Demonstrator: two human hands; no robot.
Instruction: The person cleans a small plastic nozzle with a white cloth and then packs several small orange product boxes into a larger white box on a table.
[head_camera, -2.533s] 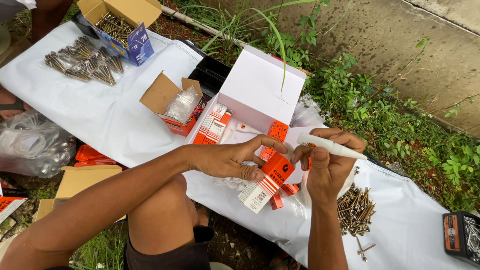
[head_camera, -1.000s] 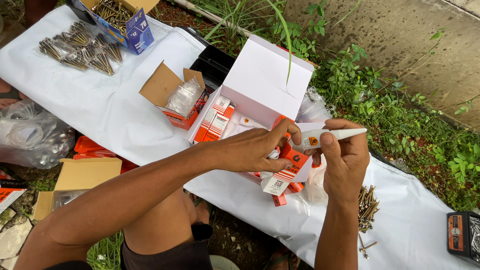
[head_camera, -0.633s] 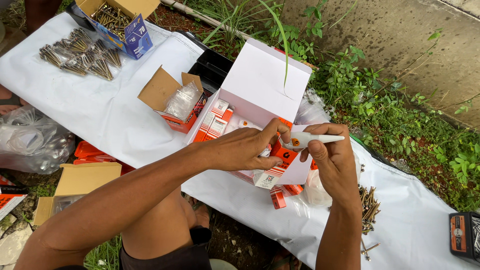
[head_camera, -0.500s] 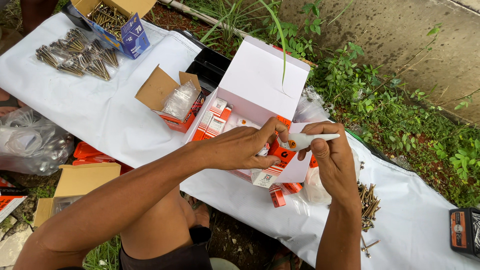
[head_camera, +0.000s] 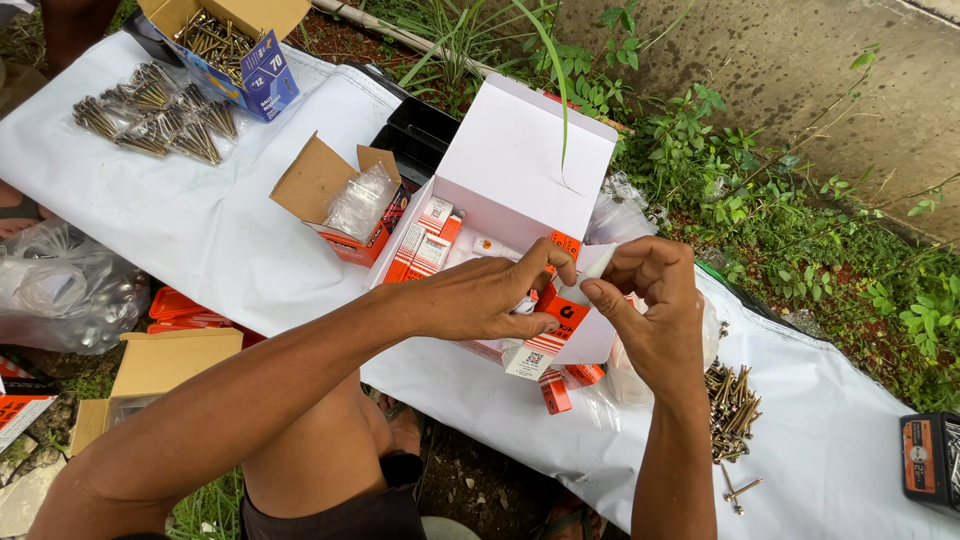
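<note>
Holding a small white tube (head_camera: 590, 272) between both hands, the person works above the open white carton (head_camera: 520, 170) on the white sheet (head_camera: 200, 230); the left hand (head_camera: 480, 300) is curled, thumb and forefinger pinched on the tube's lower end, with an orange-and-white packet (head_camera: 545, 335) caught beneath the fingers; the right hand (head_camera: 650, 300) is closed about the tube's upper part, thumb pressed along its side. To do this step well, the judgement is that the tube should stay level and directly over the carton; the pinch should remain light, since a soft tube may yield under pressure; the packet should be supported so that it does not slip onto the loose screws (head_camera: 732, 400) at the right. Hidden or unclear: the tube's tip and cap lie behind the fingers; whether it is being inserted or withdrawn cannot be told; the carton's lower contents are masked by the forearm; the clear bag (head_camera: 60, 295) at left shows only vague contents; a black-and-orange case (head_camera: 930, 465) is cut off at the frame edge.
</note>
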